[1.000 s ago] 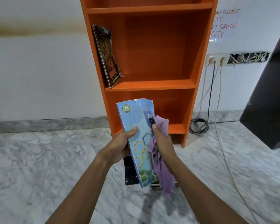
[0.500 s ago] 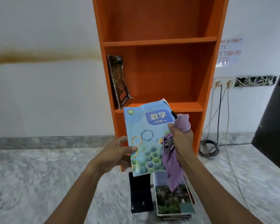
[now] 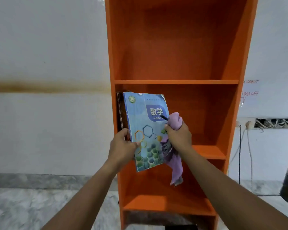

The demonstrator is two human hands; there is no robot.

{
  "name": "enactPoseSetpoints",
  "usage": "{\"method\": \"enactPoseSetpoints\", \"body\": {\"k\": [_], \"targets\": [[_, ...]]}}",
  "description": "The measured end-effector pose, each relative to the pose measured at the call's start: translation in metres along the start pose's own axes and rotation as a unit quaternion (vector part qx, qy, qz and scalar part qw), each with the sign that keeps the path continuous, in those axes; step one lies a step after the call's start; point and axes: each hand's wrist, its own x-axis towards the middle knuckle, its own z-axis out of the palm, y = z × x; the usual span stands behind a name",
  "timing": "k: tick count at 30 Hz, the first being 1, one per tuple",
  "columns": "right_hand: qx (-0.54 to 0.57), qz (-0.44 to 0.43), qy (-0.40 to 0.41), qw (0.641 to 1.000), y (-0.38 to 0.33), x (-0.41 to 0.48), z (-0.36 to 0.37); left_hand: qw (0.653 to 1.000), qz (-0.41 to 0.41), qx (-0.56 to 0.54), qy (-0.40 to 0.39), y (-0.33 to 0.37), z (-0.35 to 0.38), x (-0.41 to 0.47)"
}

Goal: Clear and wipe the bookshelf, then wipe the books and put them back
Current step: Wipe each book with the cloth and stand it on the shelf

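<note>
Wall: on the far left of my feed it is pale, with a brown stain band running across it.
Floor: I see grey-veined marble below the wall.
Left hand: I see it gripping the blue book at the lower left edge, thumb on the front cover and fingers curled round behind.
Dark book: it stands upright against the left inner wall of the middle compartment, just behind the blue book. I can make out only a thin strip of it.
Blue book: held between both hands in front of the left part of the middle compartment, cover toward me and leaning slightly. Its lower corner reaches below the line of that compartment's board.
Right hand: closed tight round the purple cloth, with the thumb against the book's right edge.
Purple cloth: one bunch pokes out above the fist and a long tail hangs below it.
Bookshelf: orange and tall, standing against the wall.
Paper note: taped to the wall right of the shelf. I can read only part of the lettering.
Sockets: two plugs are in, and cables drop toward the floor.
</note>
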Motion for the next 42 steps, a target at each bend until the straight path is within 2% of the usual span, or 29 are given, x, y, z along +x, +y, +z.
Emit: {"method": "enactPoseSetpoints", "body": {"k": [7,14,18,28,31,36,39,42], "targets": [[0.031,0.000,-0.018,0.999,0.018,0.052,0.048,0.987,0.060,0.060,0.139,-0.020,0.031,0.084],[0.041,0.038,-0.043,0.997,0.067,0.052,0.083,0.955,0.035,0.174,0.237,-0.064,0.051,0.105],[0.050,0.049,-0.060,0.996,0.084,0.042,0.090,0.943,0.030,0.212,0.255,-0.073,0.047,0.109],[0.045,0.059,-0.071,0.995,0.079,0.016,0.085,0.940,0.026,0.216,0.261,-0.075,0.038,0.101],[0.050,0.077,-0.080,0.993,0.078,-0.005,0.071,0.949,0.015,0.212,0.235,-0.080,0.042,0.075],[0.079,0.139,-0.064,0.985,0.101,-0.076,0.032,0.965,-0.031,0.234,0.116,-0.109,0.061,-0.007],[0.079,0.244,-0.085,0.963,0.147,-0.130,0.007,0.967,-0.115,0.227,-0.003,-0.140,0.077,-0.068],[0.059,0.356,-0.062,0.930,0.196,-0.191,-0.026,0.945,-0.205,0.224,-0.118,-0.183,0.098,-0.129]]}}
